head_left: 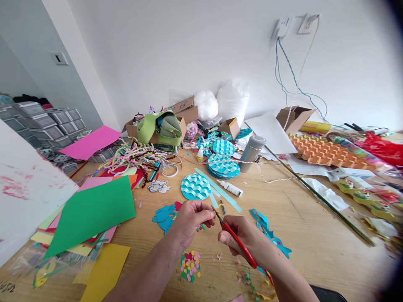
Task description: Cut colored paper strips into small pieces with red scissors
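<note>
My right hand (244,239) grips red-handled scissors (234,239), blades pointing up-left toward my left hand. My left hand (192,218) is closed in a pinch on a tiny scrap at the blade tips; the scrap is too small to name. Under the hands lie a blue paper fish (163,218), a small pile of coloured paper bits (190,265) and a blue cut-out strip (270,235). A round blue wave-pattern disc (195,186) lies just beyond the hands.
Green paper (91,214) and other coloured sheets are stacked at left. A glue bottle (229,188), a stack of blue discs (223,166), a grey flask (252,153), cardboard boxes (157,128), orange folded paper (327,152) and a long green rod (324,201) crowd the wooden table (315,243).
</note>
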`<action>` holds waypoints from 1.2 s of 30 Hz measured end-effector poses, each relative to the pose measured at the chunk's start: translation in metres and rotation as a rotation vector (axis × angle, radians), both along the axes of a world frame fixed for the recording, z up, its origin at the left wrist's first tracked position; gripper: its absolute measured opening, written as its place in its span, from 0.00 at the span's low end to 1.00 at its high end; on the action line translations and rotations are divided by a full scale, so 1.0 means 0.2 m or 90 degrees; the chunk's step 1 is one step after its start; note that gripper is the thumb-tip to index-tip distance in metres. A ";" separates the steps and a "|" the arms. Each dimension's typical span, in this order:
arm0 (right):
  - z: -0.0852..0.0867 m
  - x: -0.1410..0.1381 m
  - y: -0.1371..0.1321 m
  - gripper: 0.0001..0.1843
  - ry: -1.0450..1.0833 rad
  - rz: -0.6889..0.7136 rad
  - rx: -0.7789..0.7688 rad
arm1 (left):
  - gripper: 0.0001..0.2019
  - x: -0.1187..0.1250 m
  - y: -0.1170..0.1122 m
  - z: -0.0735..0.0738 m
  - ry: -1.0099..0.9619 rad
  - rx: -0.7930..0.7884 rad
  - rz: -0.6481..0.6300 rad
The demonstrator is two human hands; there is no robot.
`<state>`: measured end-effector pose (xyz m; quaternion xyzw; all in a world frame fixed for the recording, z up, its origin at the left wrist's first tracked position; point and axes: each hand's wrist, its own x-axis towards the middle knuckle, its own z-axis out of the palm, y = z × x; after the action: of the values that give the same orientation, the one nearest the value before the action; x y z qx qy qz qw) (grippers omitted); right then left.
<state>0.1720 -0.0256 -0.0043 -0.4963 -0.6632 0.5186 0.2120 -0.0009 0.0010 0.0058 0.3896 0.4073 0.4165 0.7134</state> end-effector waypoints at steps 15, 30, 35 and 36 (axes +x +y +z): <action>0.00 0.00 0.01 0.30 -0.001 0.002 -0.010 | 0.08 -0.01 0.01 0.00 0.014 -0.001 -0.002; 0.07 0.01 0.00 0.30 -0.030 -0.039 -0.012 | 0.08 -0.02 0.02 -0.02 0.023 0.025 -0.016; 0.06 0.00 0.00 0.30 -0.027 -0.034 -0.019 | 0.09 -0.01 0.01 -0.02 0.006 0.026 -0.023; 0.05 0.00 0.00 0.29 -0.023 -0.029 -0.019 | 0.09 -0.01 0.01 -0.01 0.005 0.028 -0.025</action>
<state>0.1722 -0.0254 0.0065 -0.5233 -0.6477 0.5146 0.2044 -0.0029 0.0027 0.0029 0.4147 0.3933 0.4096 0.7110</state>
